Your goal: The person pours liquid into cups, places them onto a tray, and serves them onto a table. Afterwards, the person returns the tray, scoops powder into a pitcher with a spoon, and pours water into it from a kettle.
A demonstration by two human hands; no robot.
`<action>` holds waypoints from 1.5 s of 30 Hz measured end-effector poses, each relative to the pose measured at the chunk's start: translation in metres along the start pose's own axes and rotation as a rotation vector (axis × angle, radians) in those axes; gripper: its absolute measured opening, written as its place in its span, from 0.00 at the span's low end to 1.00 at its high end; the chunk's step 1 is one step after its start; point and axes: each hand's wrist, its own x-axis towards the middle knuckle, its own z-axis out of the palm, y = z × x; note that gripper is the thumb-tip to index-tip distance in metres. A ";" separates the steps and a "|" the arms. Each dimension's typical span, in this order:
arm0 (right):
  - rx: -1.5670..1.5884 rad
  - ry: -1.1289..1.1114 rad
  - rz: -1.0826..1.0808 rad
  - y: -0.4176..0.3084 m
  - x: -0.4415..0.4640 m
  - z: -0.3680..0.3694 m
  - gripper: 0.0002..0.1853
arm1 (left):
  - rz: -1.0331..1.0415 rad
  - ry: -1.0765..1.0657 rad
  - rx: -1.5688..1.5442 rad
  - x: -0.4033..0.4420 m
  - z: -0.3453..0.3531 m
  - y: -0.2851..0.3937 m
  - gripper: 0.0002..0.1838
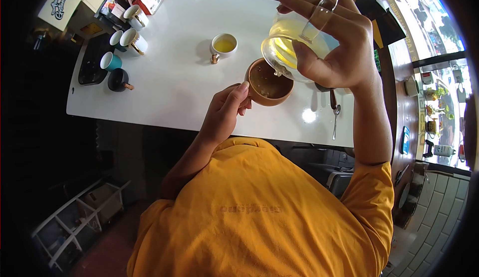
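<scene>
Daylight comes through a window [431,27] beyond the right edge of the white table [159,67], its upper glass washed out almost to white. The tabletop is bright, with a round glare spot toward its near right corner and a smaller one by its far edge. A soft shadow stretches from a small white cup [227,54] toward the left edge. A clear glass pitcher [281,30] catches pale reflections. Past the near left corner, detail sinks into darkness. Wide-angle distortion bends straight lines, and black vignetting rounds the corners.
</scene>
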 end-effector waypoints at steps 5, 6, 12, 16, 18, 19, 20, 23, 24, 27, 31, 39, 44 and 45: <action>-0.051 -0.098 0.036 0.004 0.000 0.000 0.24 | -0.015 0.042 -0.022 -0.003 0.005 0.002 0.22; 0.008 -0.016 -0.053 0.012 -0.001 0.007 0.25 | -0.030 0.055 -0.016 -0.003 0.006 0.003 0.22; 0.094 0.060 -0.147 0.017 -0.003 0.009 0.26 | -0.027 0.078 -0.008 -0.005 0.009 0.003 0.22; 0.089 0.045 -0.166 0.018 -0.002 0.008 0.27 | -0.024 0.098 -0.022 -0.006 0.013 0.004 0.22; 0.092 0.058 -0.187 0.020 -0.002 0.011 0.27 | -0.015 0.097 -0.041 -0.006 0.014 0.002 0.22; 0.094 0.067 -0.200 0.019 -0.002 0.011 0.27 | -0.013 0.099 -0.041 -0.006 0.014 0.002 0.22; 0.095 0.077 -0.213 0.018 -0.001 0.010 0.27 | -0.014 0.095 -0.039 -0.006 0.014 0.002 0.22; 0.080 0.027 -0.107 0.000 0.006 -0.001 0.26 | -0.023 0.096 -0.026 -0.008 0.015 0.004 0.22; 0.049 -0.026 -0.077 -0.001 0.006 -0.002 0.26 | -0.032 0.099 -0.016 -0.009 0.016 0.004 0.22; 0.059 -0.023 -0.081 -0.002 0.007 -0.001 0.26 | -0.030 0.102 -0.022 -0.010 0.017 0.004 0.22; 0.000 -0.073 -0.120 0.008 0.002 -0.003 0.27 | -0.025 0.099 -0.030 -0.010 0.016 0.001 0.22; 0.104 0.041 -0.116 -0.001 0.004 -0.001 0.26 | -0.019 0.080 -0.039 -0.010 0.016 -0.001 0.22; -0.003 -0.038 -0.172 0.015 -0.003 0.001 0.26 | -0.022 0.065 -0.033 -0.009 0.016 0.000 0.22; 0.032 0.014 -0.175 0.015 -0.004 0.003 0.26 | -0.019 0.059 -0.034 -0.009 0.016 0.000 0.22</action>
